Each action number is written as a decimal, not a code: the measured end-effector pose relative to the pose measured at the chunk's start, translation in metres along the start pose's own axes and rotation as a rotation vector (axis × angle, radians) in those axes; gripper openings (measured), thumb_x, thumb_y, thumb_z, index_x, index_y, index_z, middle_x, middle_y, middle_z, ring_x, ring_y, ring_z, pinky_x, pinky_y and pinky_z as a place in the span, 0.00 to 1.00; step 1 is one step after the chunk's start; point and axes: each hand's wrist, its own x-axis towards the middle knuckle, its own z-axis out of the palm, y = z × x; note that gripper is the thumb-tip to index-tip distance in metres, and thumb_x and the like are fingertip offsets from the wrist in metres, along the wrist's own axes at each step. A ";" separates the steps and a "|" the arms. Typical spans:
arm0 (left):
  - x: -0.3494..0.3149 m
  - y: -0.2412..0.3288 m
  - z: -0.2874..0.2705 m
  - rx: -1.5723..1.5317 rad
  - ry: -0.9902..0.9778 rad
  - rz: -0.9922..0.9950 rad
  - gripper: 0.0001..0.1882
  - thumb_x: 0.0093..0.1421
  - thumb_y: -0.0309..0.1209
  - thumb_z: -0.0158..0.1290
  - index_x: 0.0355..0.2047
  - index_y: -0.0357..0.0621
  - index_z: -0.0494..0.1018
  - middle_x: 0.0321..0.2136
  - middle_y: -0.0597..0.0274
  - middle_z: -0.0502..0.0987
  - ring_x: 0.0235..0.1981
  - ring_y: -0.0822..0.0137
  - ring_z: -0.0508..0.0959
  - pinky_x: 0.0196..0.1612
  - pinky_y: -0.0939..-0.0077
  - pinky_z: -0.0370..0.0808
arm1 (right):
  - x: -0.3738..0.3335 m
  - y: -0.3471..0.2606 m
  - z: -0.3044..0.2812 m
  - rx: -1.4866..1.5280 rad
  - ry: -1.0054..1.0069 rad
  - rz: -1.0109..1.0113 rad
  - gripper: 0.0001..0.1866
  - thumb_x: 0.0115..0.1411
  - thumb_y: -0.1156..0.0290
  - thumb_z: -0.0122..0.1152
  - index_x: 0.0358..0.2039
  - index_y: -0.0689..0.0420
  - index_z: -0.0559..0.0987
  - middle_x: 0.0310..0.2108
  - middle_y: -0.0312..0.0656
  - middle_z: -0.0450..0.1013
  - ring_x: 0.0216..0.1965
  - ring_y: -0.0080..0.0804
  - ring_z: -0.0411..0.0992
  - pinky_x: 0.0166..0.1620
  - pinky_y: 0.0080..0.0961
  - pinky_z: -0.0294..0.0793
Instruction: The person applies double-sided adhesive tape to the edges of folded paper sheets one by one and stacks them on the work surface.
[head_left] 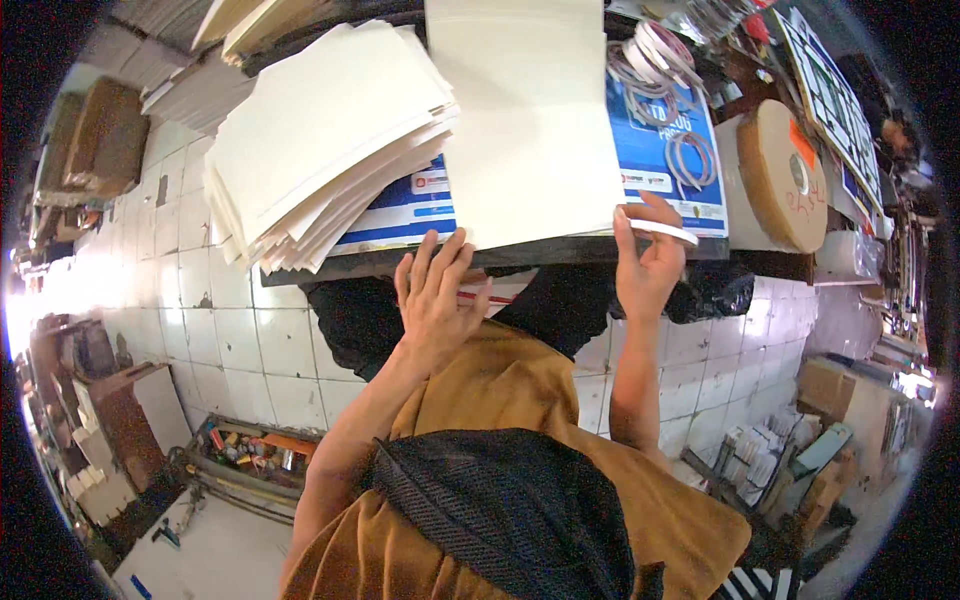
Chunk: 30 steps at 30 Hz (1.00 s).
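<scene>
In front of me a tall stack of cream-white paper point(530, 130) lies on the table, its near edge facing me. My left hand point(440, 290) rests at the near left corner of it, fingers extended and holding nothing. My right hand point(650, 265) is by the near right corner, its fingers curled round a thin white ring, seen edge-on, that looks like a roll of tape point(672, 233). The thumb points up beside the paper's corner. To the left a fanned pile of similar sheets point(330, 120) leans over the table edge.
Blue printed sheets point(705, 210) cover the dark table point(500, 254). Several narrow tape rolls point(690, 160) lie at the far right, with a big brown roll point(785, 175) standing beyond them. Wooden blocks point(105, 135) and a tray of small tools point(255, 445) are on the left.
</scene>
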 end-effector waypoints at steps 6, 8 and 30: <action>-0.003 -0.005 0.004 0.021 0.003 0.030 0.27 0.57 0.39 0.64 0.56 0.46 0.74 0.63 0.62 0.73 0.69 0.55 0.65 0.69 0.55 0.53 | -0.008 0.023 0.004 -0.102 -0.057 -0.043 0.12 0.62 0.75 0.68 0.45 0.62 0.79 0.41 0.45 0.79 0.43 0.40 0.78 0.50 0.34 0.75; -0.003 -0.005 0.007 0.026 0.027 0.033 0.27 0.57 0.39 0.63 0.56 0.46 0.73 0.64 0.62 0.72 0.69 0.54 0.65 0.69 0.55 0.52 | -0.009 0.026 0.005 -0.209 -0.073 -0.146 0.11 0.63 0.76 0.68 0.44 0.62 0.79 0.41 0.45 0.79 0.43 0.39 0.78 0.50 0.34 0.75; 0.088 0.083 0.034 -0.006 -0.218 0.181 0.29 0.67 0.36 0.50 0.68 0.45 0.65 0.71 0.50 0.59 0.71 0.41 0.58 0.70 0.41 0.58 | -0.032 -0.010 0.000 -0.070 -0.049 0.022 0.12 0.63 0.72 0.66 0.47 0.60 0.81 0.38 0.45 0.80 0.41 0.42 0.78 0.48 0.37 0.74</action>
